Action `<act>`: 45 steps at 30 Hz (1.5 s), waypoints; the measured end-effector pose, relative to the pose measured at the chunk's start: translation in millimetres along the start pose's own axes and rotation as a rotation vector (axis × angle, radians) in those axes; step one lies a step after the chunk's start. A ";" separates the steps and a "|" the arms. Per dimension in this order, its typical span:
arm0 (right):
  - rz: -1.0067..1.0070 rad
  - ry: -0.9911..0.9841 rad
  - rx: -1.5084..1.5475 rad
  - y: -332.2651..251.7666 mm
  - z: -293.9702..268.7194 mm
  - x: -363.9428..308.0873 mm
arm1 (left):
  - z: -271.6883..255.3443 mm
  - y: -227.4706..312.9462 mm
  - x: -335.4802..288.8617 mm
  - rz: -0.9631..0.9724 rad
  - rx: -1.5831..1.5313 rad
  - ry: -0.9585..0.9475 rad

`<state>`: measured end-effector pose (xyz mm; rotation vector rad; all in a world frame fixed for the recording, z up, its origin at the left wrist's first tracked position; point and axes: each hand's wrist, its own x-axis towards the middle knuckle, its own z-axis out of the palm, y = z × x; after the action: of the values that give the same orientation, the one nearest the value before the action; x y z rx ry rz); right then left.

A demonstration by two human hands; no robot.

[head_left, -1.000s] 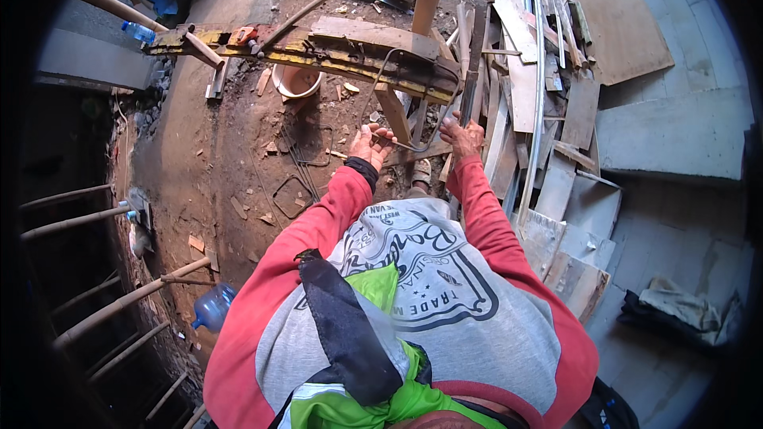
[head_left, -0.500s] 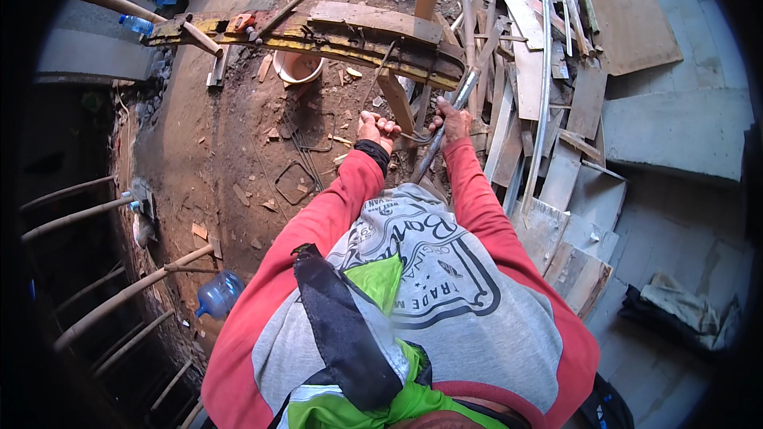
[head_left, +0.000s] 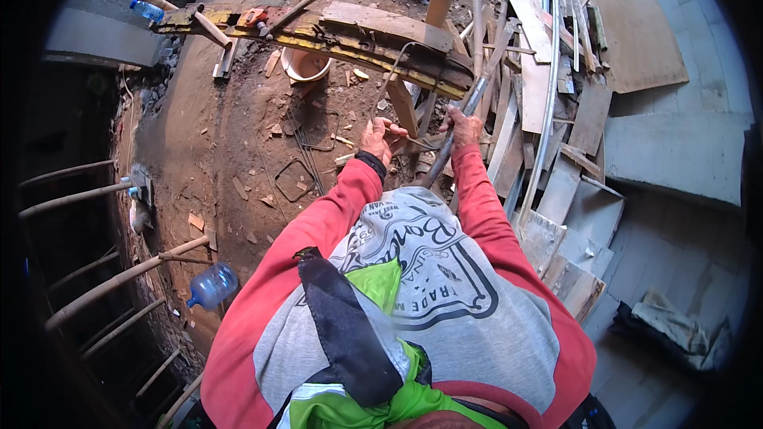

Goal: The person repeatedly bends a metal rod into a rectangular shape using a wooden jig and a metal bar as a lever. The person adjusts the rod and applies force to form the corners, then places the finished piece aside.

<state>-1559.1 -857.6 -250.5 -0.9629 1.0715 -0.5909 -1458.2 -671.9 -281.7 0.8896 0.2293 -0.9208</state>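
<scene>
My right hand (head_left: pixel 464 125) is wrapped around a long grey metal bar (head_left: pixel 475 97) that slants from my waist up past the right end of the bench. My left hand (head_left: pixel 381 140), a black band at its wrist, grips a thin bent metal rod (head_left: pixel 386 82). One length of the rod rises from that hand and hooks over toward the bench; another runs across to the bar. Where rod and bar meet is partly hidden by my right hand. Just beyond my hands is a low bench of yellow and dark beams (head_left: pixel 362 54), with a wooden board (head_left: pixel 385 24) along its top.
A white bucket (head_left: pixel 306 66) stands behind the bench. Several bent rod frames (head_left: pixel 296 180) lie on the dirt at left. Wood scraps (head_left: pixel 590 115) and long metal strips (head_left: pixel 548 95) are piled at right. A blue water jug (head_left: pixel 213 285) lies near the bamboo poles (head_left: pixel 127 278).
The upper length of the rod has swung up and now shows above my left hand, hooked over the bench. The bar has tilted slightly right at its top, and my right hand sits a little lower.
</scene>
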 end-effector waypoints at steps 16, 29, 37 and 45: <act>-0.213 -0.109 0.115 -73.8 -20.0 -26.2 | 21.3 99.7 15.3 0.117 0.250 -0.186; -0.052 -0.115 0.219 -22.8 -10.1 -34.5 | 77.7 166.1 127.8 0.336 0.883 0.073; -0.028 -0.070 0.157 -4.3 20.8 -28.1 | 56.8 162.8 153.4 0.238 0.901 0.213; 0.041 -0.047 0.114 9.8 14.0 -24.2 | 37.3 142.3 154.1 0.210 0.908 0.296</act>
<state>-1556.0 -828.5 -245.9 -0.8499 1.0030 -0.5868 -1261.5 -750.2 -258.2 1.8564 -0.0505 -0.6769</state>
